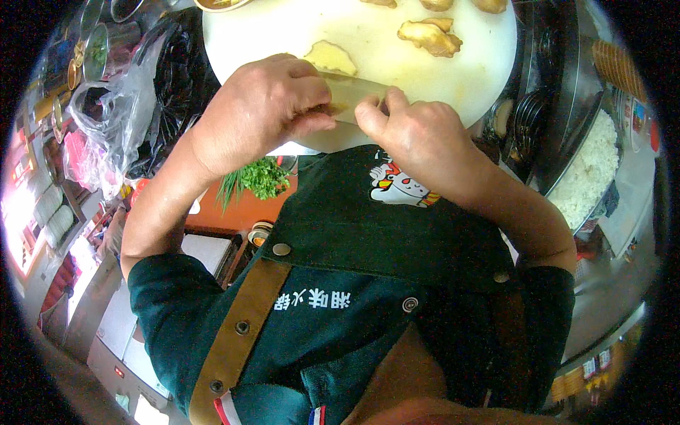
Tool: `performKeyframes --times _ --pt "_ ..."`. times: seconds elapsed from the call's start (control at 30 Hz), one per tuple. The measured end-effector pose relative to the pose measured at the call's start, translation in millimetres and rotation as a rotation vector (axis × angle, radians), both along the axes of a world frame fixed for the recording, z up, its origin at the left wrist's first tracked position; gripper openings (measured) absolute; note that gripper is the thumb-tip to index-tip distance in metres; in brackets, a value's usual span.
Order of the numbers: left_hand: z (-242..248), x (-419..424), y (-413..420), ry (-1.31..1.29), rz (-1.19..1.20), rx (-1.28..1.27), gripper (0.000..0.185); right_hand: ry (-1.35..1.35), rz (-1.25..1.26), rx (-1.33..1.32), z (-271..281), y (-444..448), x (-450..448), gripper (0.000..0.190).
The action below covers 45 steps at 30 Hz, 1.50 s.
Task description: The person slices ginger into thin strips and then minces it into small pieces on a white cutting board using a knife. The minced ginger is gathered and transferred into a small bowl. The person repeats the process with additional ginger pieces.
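Over the round white cutting board (249, 32), a broad knife blade (353, 93) spans the space between my hands. My right hand (419, 119) is closed at the blade's right end; the handle is hidden. My left hand (271, 101) is at the blade's other end, pinching a small brownish-yellow piece, seemingly ginger (338, 109), mostly covered by the fingers. Just beyond the blade lies a flat pale-yellow slice of ginger (332, 57). Farther right on the board is a knobbly chunk of ginger root (431, 37), with several more pieces at the top edge.
Plastic bags (117, 111) lie left of the board. Green herbs (260, 178) rest on an orange-red surface below my left forearm. To the right stand a tray of white rice (587, 170) and stacked dark bowls (528, 122). A bowl rim (223, 5) touches the top edge of view.
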<state>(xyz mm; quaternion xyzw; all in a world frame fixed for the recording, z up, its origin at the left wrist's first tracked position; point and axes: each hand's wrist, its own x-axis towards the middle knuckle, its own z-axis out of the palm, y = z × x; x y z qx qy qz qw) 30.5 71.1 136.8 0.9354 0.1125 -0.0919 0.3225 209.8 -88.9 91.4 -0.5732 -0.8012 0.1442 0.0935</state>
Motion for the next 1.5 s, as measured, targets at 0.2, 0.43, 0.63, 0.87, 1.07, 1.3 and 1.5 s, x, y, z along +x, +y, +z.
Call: performKeyframes --times 0.2,0.43,0.63,0.87,1.07,1.3,1.5 --pt "2.4 7.2 15.2 -0.066 0.006 -0.028 0.013 0.022 -0.004 -0.013 0.6 1.3 0.4 0.024" --pt "-56.7 42.1 49.9 -0.031 -0.071 0.051 0.018 0.01 -0.044 -0.003 3.2 0.9 -2.3 0.02" --pt "-66.8 40.8 54.9 -0.001 -0.131 -0.039 0.02 0.032 -0.06 -0.001 4.4 1.5 -3.6 0.018" --pt "-71.4 35.7 60.7 0.095 0.092 -0.283 0.021 0.005 -0.049 0.015 2.6 0.9 -3.6 0.017" --pt "-65.5 39.6 59.2 0.357 0.281 -0.456 0.017 -0.001 -0.043 0.024 2.9 1.1 -3.8 0.017" --pt "-71.0 29.4 60.1 0.149 0.08 -0.278 0.019 0.02 -0.048 0.019 3.0 1.2 -3.0 0.019" --pt "-57.3 23.0 60.6 0.165 -0.068 -0.086 0.023 0.019 -0.041 0.004 2.4 1.7 -2.5 0.019"
